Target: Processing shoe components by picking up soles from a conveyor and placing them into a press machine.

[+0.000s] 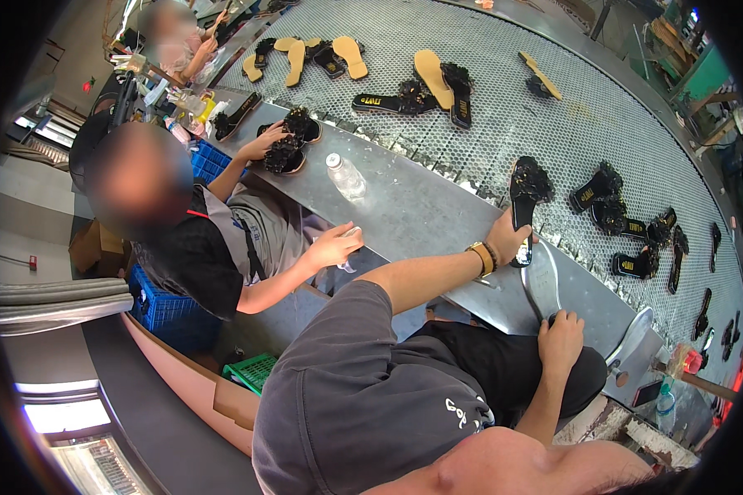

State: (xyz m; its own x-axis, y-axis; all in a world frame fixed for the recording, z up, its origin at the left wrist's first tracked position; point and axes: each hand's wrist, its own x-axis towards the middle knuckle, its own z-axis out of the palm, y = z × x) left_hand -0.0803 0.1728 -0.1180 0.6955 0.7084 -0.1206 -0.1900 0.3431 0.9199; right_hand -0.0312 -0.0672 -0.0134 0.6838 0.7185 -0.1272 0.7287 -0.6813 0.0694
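Note:
In my left hand [508,238], a wristwatch on the wrist, is a black slide sandal [523,194] with a ruffled upper, held by its heel end over the bench edge beside the mesh belt. My right hand [561,340] is closer to me, beside my black-trousered knee. Its fingers are curled at a small dark part by the lower end of a grey sole-shaped piece [541,276] with a pale rim; what they grip is unclear. A similar pale curved piece [630,337] stands further right.
Black sandals [609,194] and tan soles [432,78] lie on the mesh belt [504,124]. A clear bottle [346,176] stands on the metal bench [413,206]. To the left, a co-worker's hand [264,142] touches ruffled sandals [293,136]; the other [336,246] holds something small.

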